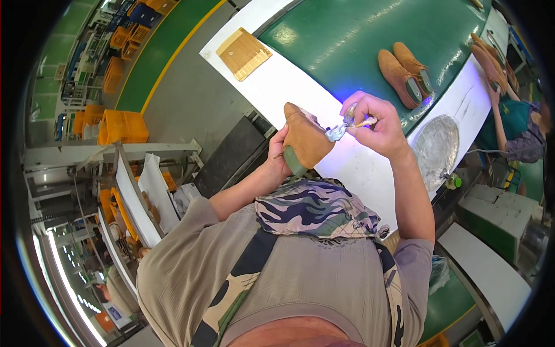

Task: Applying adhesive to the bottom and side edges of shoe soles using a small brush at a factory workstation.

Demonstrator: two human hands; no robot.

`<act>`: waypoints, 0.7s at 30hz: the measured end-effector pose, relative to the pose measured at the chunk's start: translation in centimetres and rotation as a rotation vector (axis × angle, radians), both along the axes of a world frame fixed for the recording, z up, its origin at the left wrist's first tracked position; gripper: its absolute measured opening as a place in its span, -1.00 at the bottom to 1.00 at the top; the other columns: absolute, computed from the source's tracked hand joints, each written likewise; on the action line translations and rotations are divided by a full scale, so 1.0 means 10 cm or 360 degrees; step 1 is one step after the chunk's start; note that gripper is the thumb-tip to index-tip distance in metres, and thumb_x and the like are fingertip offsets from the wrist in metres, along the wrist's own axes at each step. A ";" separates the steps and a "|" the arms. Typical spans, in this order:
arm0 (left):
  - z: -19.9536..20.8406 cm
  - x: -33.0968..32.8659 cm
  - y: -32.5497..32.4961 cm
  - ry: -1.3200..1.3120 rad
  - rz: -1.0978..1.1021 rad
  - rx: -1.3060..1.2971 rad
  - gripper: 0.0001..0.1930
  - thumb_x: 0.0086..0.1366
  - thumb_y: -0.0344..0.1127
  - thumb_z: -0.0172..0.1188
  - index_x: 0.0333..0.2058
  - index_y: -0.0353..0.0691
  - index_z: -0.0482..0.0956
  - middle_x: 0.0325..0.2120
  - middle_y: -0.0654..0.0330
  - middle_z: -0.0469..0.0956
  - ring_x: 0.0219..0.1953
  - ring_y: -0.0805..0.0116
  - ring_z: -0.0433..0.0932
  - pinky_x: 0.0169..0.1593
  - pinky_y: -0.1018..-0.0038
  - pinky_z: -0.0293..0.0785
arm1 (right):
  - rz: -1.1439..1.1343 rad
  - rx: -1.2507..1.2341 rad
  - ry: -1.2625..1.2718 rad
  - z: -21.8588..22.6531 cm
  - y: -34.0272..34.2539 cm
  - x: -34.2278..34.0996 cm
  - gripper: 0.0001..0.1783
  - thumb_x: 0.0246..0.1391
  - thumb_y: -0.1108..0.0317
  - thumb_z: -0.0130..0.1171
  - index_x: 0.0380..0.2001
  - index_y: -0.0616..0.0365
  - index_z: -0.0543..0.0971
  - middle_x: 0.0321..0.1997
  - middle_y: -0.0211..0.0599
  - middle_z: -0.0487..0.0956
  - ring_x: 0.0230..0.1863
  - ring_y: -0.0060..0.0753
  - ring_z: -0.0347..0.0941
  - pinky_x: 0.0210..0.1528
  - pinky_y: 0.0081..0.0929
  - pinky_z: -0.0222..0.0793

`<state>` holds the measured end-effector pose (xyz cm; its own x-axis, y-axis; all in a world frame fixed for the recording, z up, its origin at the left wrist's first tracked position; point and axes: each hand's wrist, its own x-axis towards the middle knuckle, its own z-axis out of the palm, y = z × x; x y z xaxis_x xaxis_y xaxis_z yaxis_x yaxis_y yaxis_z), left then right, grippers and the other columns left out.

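Note:
A tan suede-like shoe (306, 141), fitted on a green last (295, 163), is held up in front of my body. My left hand (278, 155) grips it from the left side near the green last, its toe pointing away from me. To the right of the shoe, my right hand (378, 126) is closed in a pinch on a crumpled whitish wad (335, 133). The wad is close to the shoe's upper right edge; whether they touch I cannot tell. A thin pale stick-like piece (365, 122) also pokes out between the right fingers.
Beyond my hands runs a green belt (329, 43) bordered by a white ledge (306, 84). A pair of tan shoes (398, 80) stands on the belt. Cardboard (244, 55) lies far left, a round plastic-covered disc (435, 147) right. A co-worker's hand (496, 97) touches other shoes.

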<state>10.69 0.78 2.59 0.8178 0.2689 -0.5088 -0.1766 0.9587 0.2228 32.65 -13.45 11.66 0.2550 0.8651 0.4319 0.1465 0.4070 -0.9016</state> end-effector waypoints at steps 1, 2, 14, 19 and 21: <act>0.01 -0.01 -0.03 0.0020 0.0054 0.0032 -0.45 0.31 -0.01 0.03 0.16 -0.24 0.38 0.09 0.00 0.48 0.12 0.05 0.47 0.24 0.10 0.34 | 0.0007 0.0026 0.0023 -0.01 0.00 -0.01 -0.78 -0.23 0.56 0.23 -0.55 0.15 0.37 -0.31 -0.13 0.54 -0.27 -0.41 0.42 -0.30 -0.52 0.28; -0.03 -0.05 -0.05 0.0018 0.0074 0.0035 -0.45 0.31 -0.01 0.03 0.16 -0.24 0.38 0.09 0.00 0.48 0.12 0.05 0.47 0.24 0.10 0.34 | 0.0027 0.0029 0.0021 -0.02 0.00 -0.03 -0.78 -0.23 0.56 0.23 -0.55 0.15 0.37 -0.31 -0.13 0.54 -0.27 -0.41 0.42 -0.30 -0.52 0.28; -0.01 -0.30 -0.11 -0.0128 0.0376 -0.0197 -0.55 0.18 0.06 0.08 0.00 0.03 0.53 -0.08 0.23 0.61 -0.08 0.13 0.60 -0.13 0.15 0.59 | 0.0242 0.0022 0.0071 -0.02 0.35 -0.24 -0.78 -0.19 0.58 0.22 -0.53 0.13 0.37 -0.28 -0.16 0.54 -0.27 -0.51 0.37 -0.26 -0.57 0.27; -0.05 -0.57 0.14 -0.0266 0.0455 -0.0078 -0.40 0.20 0.05 0.04 0.15 -0.14 0.42 0.03 0.04 0.54 -0.03 0.06 0.58 -0.02 0.11 0.56 | 0.0326 -0.0083 0.0009 0.04 0.73 -0.43 -0.79 -0.17 0.56 0.21 -0.55 0.16 0.36 -0.27 -0.14 0.52 -0.24 -0.43 0.40 -0.22 -0.52 0.29; -0.07 -0.63 0.23 -0.0439 0.0583 -0.0108 -0.35 0.24 0.03 0.09 0.21 -0.23 0.34 0.07 -0.05 0.49 0.05 0.02 0.53 0.19 0.04 0.39 | 0.0289 -0.0034 -0.0047 0.06 0.89 -0.53 -0.79 -0.21 0.60 0.22 -0.56 0.17 0.38 -0.27 -0.14 0.57 -0.23 -0.43 0.45 -0.18 -0.53 0.35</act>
